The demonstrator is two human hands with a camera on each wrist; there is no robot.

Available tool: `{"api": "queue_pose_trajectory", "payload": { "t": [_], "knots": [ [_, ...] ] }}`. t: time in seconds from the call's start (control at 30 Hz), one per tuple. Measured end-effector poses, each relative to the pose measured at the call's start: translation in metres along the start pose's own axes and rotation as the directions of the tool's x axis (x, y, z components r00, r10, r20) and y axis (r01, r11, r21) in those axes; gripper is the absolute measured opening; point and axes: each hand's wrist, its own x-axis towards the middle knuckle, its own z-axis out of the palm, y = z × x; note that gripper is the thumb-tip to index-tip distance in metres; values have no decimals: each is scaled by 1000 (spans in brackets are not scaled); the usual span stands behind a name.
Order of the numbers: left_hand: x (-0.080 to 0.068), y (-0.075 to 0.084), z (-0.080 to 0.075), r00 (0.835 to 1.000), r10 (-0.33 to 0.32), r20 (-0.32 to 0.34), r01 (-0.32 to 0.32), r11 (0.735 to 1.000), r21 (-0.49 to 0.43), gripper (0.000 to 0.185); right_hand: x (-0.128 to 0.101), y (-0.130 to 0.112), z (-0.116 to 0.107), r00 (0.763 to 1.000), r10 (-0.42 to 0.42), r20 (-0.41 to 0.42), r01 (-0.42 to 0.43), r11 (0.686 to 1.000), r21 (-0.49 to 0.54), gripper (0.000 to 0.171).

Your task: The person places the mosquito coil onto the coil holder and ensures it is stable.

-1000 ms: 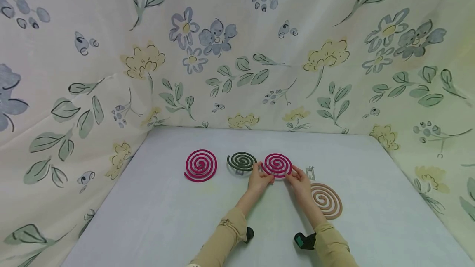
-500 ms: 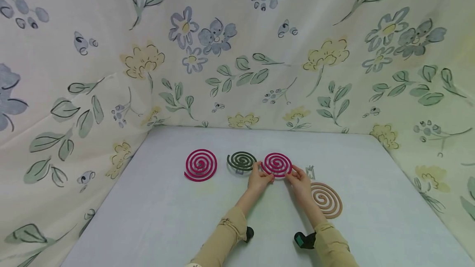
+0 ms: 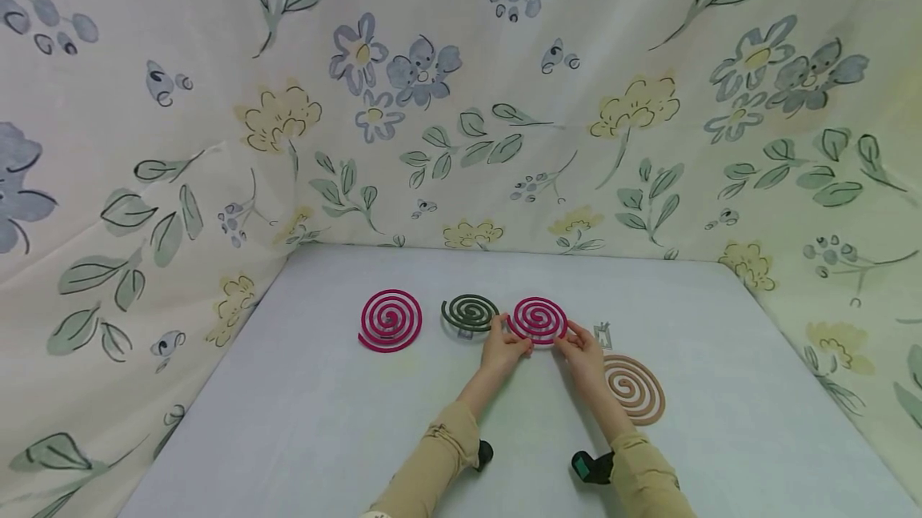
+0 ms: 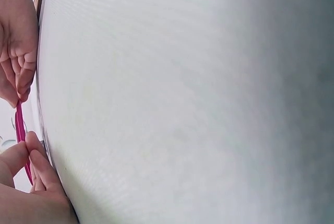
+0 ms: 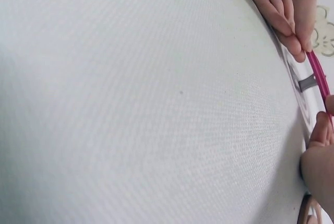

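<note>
Both hands pinch the near rim of a crimson mosquito coil point(image 3: 536, 318), my left hand point(image 3: 502, 350) at its left and my right hand point(image 3: 582, 354) at its right. The coil is raised off the table, seen edge-on in the wrist views. Beneath it a grey metal stand point(image 5: 308, 82) shows in the right wrist view; whether the coil touches it I cannot tell. Just left of my left fingers is a dark green coil point(image 3: 471, 312) on a small stand. Farther left sits another crimson coil point(image 3: 390, 321). A tan coil point(image 3: 625, 387) lies flat, partly behind my right wrist.
A bare metal stand point(image 3: 603, 335) lies on the white table point(image 3: 288, 406) right of my right fingers. Floral cloth point(image 3: 461, 182) hangs along the table's back and sides. Dark wrist devices point(image 3: 594, 467) show beside both sleeves.
</note>
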Motion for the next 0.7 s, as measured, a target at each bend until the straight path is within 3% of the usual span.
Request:
{"api": "queue_pose_trajectory", "payload": {
  "t": [0.7],
  "knots": [
    [0,0,1,1000,-13,-4,13,1000,-8,62,1,-1,0,1000,-1,-8,1,1000,-25,48]
  ]
}}
